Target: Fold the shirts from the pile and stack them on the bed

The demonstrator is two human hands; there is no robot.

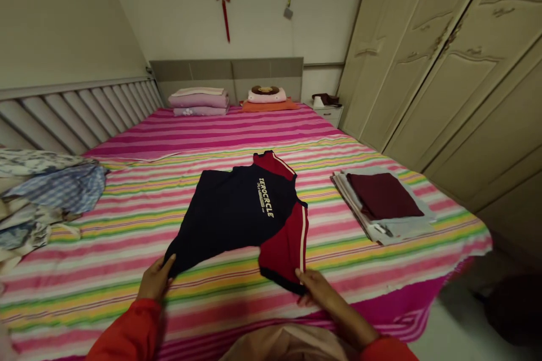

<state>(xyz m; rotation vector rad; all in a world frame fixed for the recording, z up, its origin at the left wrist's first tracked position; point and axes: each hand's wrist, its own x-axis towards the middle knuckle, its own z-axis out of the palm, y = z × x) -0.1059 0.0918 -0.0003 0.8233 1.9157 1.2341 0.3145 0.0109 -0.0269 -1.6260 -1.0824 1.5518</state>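
A navy T-shirt [228, 203] with red sleeves and white lettering lies spread sideways on the striped bed, its collar toward the right. My left hand [156, 277] pinches the lower hem corner at the shirt's near left. At the near sleeve, my right hand [312, 286] grips the black-edged cuff between thumb and fingers. The far sleeve points away from me, and the cloth between my hands sags a little along its near edge.
Folded clothes with a maroon piece on top [385, 196] lie to the right. A heap of crumpled clothes [46, 197] is at the left. Folded bedding [199, 101] and a pillow stack [267, 98] stand by the headboard [266, 69]. A wardrobe [444, 84] lines the right side.
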